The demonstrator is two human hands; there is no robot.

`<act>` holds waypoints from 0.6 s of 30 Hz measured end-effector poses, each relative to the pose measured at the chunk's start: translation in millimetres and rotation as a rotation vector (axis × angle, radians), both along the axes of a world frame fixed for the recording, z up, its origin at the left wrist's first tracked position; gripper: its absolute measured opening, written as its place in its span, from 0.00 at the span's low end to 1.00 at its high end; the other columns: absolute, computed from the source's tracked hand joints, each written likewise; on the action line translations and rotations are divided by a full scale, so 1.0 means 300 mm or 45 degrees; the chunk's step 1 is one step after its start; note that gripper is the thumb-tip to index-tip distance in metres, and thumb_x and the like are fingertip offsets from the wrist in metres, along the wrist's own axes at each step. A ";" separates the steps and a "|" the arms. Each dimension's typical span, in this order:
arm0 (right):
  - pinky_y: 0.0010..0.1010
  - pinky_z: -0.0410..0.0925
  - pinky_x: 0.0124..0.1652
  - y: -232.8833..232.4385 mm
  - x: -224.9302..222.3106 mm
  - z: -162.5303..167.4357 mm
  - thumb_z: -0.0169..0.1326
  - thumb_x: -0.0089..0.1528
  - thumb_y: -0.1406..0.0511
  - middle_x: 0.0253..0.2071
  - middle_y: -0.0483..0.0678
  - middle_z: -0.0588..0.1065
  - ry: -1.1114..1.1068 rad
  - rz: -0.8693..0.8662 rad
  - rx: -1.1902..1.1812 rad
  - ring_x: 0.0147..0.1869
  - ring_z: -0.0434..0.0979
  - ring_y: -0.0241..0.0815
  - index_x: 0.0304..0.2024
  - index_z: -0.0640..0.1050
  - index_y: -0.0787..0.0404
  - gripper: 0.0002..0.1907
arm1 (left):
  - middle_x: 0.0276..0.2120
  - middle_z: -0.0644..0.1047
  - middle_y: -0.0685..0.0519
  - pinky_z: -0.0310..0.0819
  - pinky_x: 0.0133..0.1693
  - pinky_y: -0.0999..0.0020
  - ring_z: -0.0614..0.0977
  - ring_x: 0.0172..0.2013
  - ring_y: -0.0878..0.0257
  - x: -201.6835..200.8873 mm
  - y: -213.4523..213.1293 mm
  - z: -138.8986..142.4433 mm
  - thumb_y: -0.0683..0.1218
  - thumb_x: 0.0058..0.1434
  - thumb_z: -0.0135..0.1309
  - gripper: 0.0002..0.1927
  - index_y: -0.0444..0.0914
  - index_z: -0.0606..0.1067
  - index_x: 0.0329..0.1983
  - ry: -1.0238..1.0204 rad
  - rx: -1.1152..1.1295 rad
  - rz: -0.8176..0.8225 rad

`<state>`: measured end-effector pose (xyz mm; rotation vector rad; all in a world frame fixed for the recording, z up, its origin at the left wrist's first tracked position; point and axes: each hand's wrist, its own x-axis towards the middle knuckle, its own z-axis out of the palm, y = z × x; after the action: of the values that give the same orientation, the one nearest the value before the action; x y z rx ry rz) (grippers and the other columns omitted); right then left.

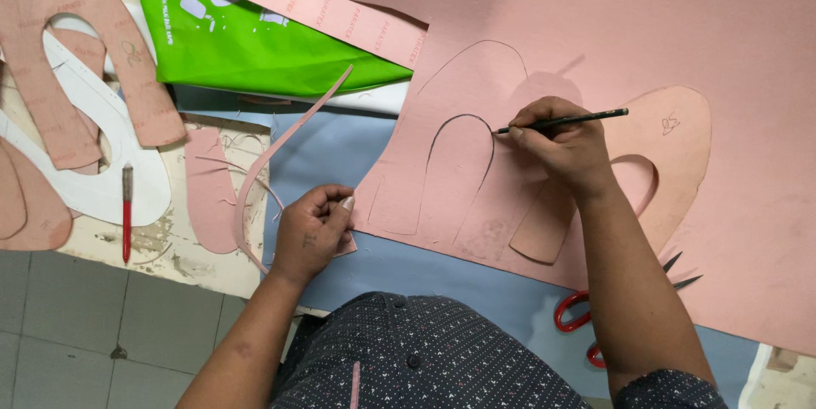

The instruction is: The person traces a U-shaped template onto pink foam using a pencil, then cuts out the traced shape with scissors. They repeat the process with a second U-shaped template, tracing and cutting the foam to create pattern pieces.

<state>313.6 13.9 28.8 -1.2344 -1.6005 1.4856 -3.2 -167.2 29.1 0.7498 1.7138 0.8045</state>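
Observation:
My right hand (pixel 565 147) grips a dark pencil (pixel 568 120) whose tip touches a curved pencil line on a large pink sheet (pixel 595 26). Under my wrist lies a pink arch-shaped template (pixel 680 141) on that sheet. An arched outline (pixel 459 173) is drawn left of the pencil tip. My left hand (pixel 313 230) rests with curled fingers on the lower left corner of the pink sheet, pinching its edge. A thin curved pink strip (pixel 280 150) lies beside that hand.
Red-handled scissors (pixel 582 317) lie under my right forearm on a light blue sheet (pixel 340 150). A green plastic bag (pixel 246 35) sits at the top. Pink and white arch cutouts (pixel 93 111) and a red-handled tool (pixel 127 213) lie at the left, near the table edge.

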 end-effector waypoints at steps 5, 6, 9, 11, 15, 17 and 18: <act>0.26 0.72 0.43 -0.001 0.000 0.013 0.60 0.58 0.73 0.34 0.45 0.79 -0.021 -0.011 -0.060 0.40 0.79 0.34 0.34 0.79 0.62 0.04 | 0.25 0.80 0.52 0.79 0.23 0.75 0.81 0.23 0.71 0.001 -0.001 -0.002 0.44 0.64 0.54 0.14 0.32 0.78 0.49 -0.011 0.025 0.001; 0.26 0.72 0.42 -0.001 0.002 0.014 0.60 0.58 0.73 0.34 0.45 0.79 -0.034 -0.007 -0.062 0.40 0.79 0.35 0.34 0.79 0.62 0.04 | 0.25 0.80 0.53 0.79 0.23 0.75 0.81 0.23 0.71 0.002 -0.001 -0.002 0.45 0.64 0.54 0.13 0.32 0.78 0.49 -0.002 0.026 -0.003; 0.26 0.74 0.42 0.003 0.008 0.010 0.60 0.57 0.73 0.33 0.45 0.79 -0.039 0.026 -0.059 0.39 0.80 0.35 0.33 0.79 0.62 0.04 | 0.25 0.80 0.53 0.78 0.23 0.75 0.81 0.22 0.71 0.004 0.000 -0.003 0.44 0.64 0.54 0.13 0.32 0.78 0.48 -0.019 0.036 0.009; 0.26 0.75 0.43 0.011 0.016 0.007 0.60 0.56 0.74 0.33 0.45 0.79 0.005 0.077 -0.045 0.40 0.81 0.35 0.33 0.79 0.62 0.04 | 0.25 0.80 0.53 0.78 0.23 0.75 0.81 0.22 0.71 0.005 0.001 -0.002 0.44 0.64 0.54 0.13 0.32 0.78 0.48 -0.020 0.046 0.011; 0.27 0.71 0.44 0.009 0.032 0.014 0.58 0.59 0.77 0.37 0.48 0.78 0.134 0.017 -0.021 0.42 0.77 0.37 0.36 0.79 0.65 0.05 | 0.24 0.80 0.53 0.77 0.23 0.75 0.80 0.22 0.71 0.006 0.002 0.000 0.44 0.65 0.55 0.13 0.32 0.79 0.48 0.005 0.058 -0.002; 0.28 0.73 0.46 -0.014 0.029 0.019 0.58 0.60 0.78 0.41 0.49 0.79 0.349 -0.116 -0.069 0.44 0.79 0.38 0.39 0.78 0.64 0.07 | 0.24 0.80 0.53 0.77 0.23 0.74 0.80 0.21 0.70 0.005 0.002 0.000 0.44 0.64 0.55 0.13 0.32 0.79 0.48 0.004 0.051 0.002; 0.29 0.75 0.48 -0.028 0.030 0.025 0.57 0.61 0.79 0.43 0.50 0.78 0.321 -0.117 0.045 0.47 0.79 0.39 0.40 0.78 0.65 0.07 | 0.24 0.80 0.53 0.77 0.22 0.74 0.80 0.21 0.71 0.006 0.002 0.000 0.44 0.64 0.54 0.13 0.32 0.78 0.48 0.001 0.046 0.008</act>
<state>322.7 5.4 36.4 -1.0408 -1.3803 1.4834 -1.3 -166.6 29.0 0.7696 1.7070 0.8416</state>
